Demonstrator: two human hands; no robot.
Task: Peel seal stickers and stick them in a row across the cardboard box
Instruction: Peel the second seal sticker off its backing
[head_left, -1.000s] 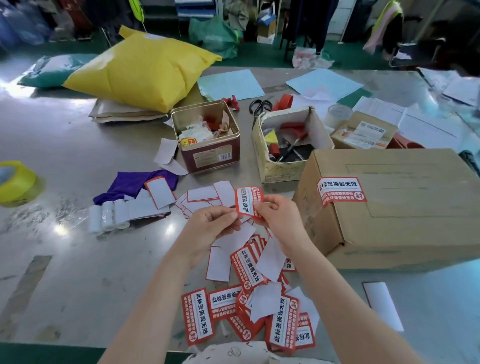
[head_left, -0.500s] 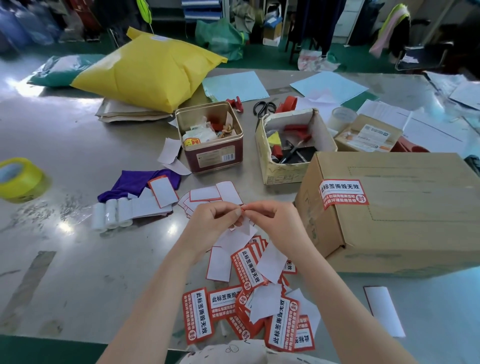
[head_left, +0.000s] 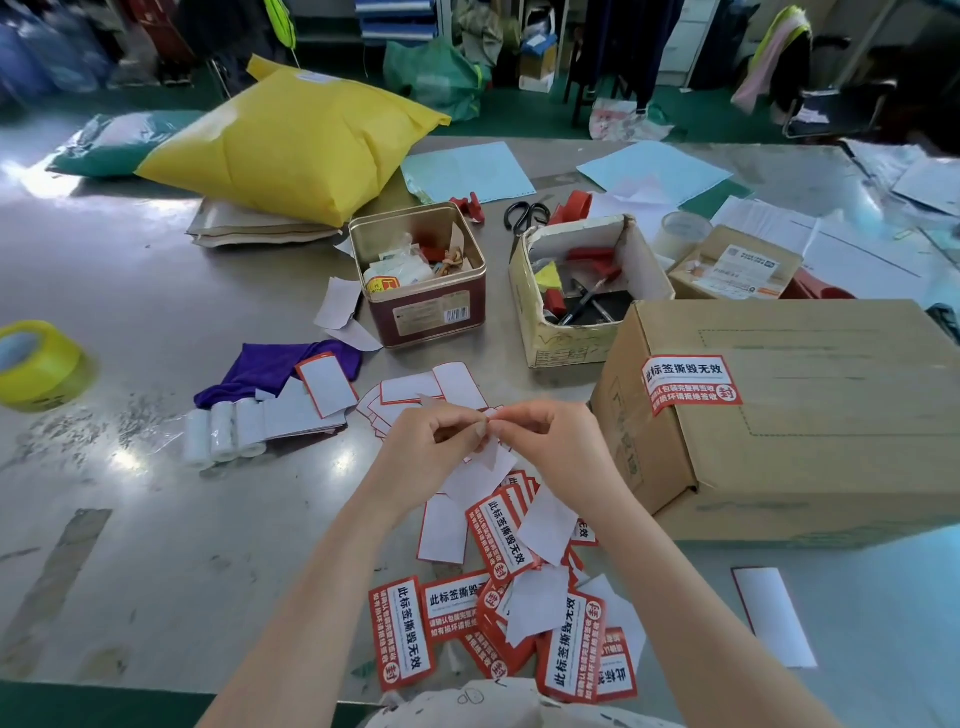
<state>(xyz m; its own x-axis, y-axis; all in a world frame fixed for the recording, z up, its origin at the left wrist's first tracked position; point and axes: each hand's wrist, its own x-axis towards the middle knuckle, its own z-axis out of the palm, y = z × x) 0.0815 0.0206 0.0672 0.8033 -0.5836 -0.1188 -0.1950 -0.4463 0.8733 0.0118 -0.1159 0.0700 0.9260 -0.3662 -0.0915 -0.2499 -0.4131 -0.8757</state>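
We are pinching one seal sticker (head_left: 488, 441) between left hand (head_left: 431, 447) and right hand (head_left: 550, 441), fingertips closed on it, working at its backing. One sticker (head_left: 691, 384) is sitting on the cardboard box (head_left: 810, 415) right of our fingers; the row is barely begun

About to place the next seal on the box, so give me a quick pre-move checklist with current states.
1. Sticker held: ok, the left hand and right hand pinch one seal sticker between the fingertips.
2. Backing fully off: cannot tell, the fingers hide it.
3. Row started: ok, one applied sticker wraps the cardboard box near its left top edge.
4. Space beside it for the next: ok, box top to its right is bare.
5. Spare stickers: ok, pile lies below the hands.
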